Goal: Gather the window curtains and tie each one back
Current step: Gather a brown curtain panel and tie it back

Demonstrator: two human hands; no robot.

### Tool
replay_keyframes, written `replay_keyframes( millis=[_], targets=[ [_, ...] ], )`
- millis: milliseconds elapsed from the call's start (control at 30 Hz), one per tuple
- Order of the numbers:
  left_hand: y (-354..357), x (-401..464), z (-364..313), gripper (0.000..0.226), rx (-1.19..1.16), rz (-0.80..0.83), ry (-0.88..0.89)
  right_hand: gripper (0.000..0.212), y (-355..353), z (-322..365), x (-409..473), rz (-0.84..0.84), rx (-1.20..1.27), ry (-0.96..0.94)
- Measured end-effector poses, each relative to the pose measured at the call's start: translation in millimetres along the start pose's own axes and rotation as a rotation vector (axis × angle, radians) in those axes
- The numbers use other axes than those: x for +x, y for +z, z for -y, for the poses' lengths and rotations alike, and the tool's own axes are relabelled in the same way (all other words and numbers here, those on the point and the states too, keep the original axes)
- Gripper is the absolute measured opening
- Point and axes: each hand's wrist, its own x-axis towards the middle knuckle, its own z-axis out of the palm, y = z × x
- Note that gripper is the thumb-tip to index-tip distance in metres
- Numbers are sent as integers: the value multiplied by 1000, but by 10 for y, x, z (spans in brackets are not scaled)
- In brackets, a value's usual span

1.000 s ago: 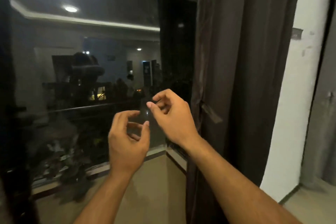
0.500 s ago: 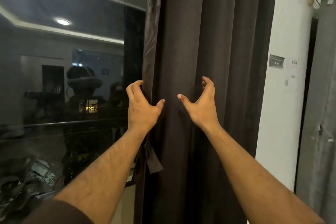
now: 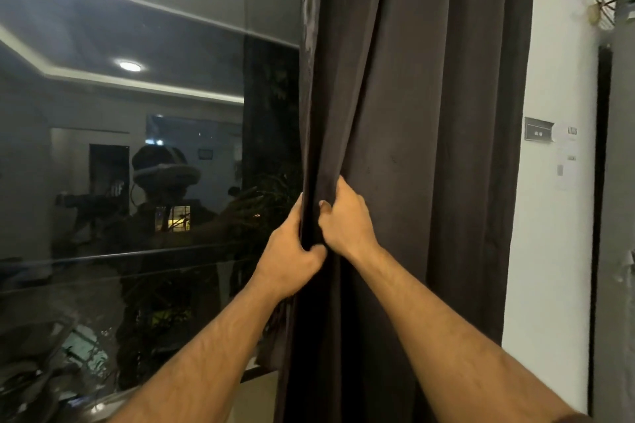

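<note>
the long dark brown fabric curtain (image 3: pixel 412 148) hangs beside the dark glass window (image 3: pixel 137 182). the left hand (image 3: pixel 292 251) and right hand (image 3: pixel 347 220), side by side, each clench its bunched left edge with curled fingers.

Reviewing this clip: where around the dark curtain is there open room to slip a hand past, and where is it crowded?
Free: the gap between the curtain edge and the window glass, and the white wall strip right of it. Crowded: the curtain's left edge, where the left hand and right hand grip bunched folds almost touching.
</note>
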Motion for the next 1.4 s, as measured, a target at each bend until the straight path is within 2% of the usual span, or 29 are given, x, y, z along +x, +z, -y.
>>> replay_keyframes(
  millis=[100,167,300,433,500,567,600,633,667,733,767,800,867,900,967,1033,1133,1167,1267,1400],
  targets=[
    [-200,-68,21,120,0,37,-27,19,171,388,-94,47,-82,-66],
    [-380,-129,11,121,54,-40,-52,14,273,685,-167,60,-124,-146],
    [-816,-242,-15,97,125,-245,-12,7,422,1172,-288,110,-134,-263],
    [-1151,-464,-114,61,117,-510,5,7,551,1527,-311,209,-137,-393],
    [-1271,-611,-197,47,130,-642,13,9,610,1659,-364,284,-34,-452],
    [-1392,-739,-317,26,133,-723,-16,17,609,1689,-413,313,188,-454],
    [-1445,-791,-367,19,138,-728,-47,21,559,1647,-427,262,317,-432],
    [-1483,-848,-413,19,154,-713,-70,29,483,1547,-411,123,415,-402],
    [-1518,-901,-462,23,178,-693,-80,38,374,1424,-357,-104,451,-371],
    [-1569,-1018,-567,29,211,-671,-89,57,131,1067,-141,-621,359,-236],
    [-1592,-1072,-613,30,221,-667,-92,76,11,868,-8,-751,312,-67],
    [-1607,-1117,-646,31,227,-664,-97,98,-111,689,108,-753,320,172],
    [-1644,-1190,-699,29,243,-643,-106,131,-313,438,184,-541,420,600],
    [-1652,-1213,-723,27,257,-621,-112,137,-365,342,183,-385,518,671],
    [-1639,-1235,-757,21,268,-569,-133,139,-377,276,99,-132,743,587],
    [-1579,-1236,-782,19,277,-538,-166,126,-320,316,19,-40,768,445],
    [-1442,-1235,-816,18,298,-516,-211,54,-209,442,-60,-34,596,297],
    [-1405,-1230,-821,18,301,-510,-221,40,-193,511,-108,-32,508,240],
    [-1337,-1211,-843,18,280,-478,-256,32,-190,784,-324,-12,245,54],
    [-1283,-1221,-888,33,189,-355,-250,31,-95,1255,-572,73,129,-127]
  ],
)
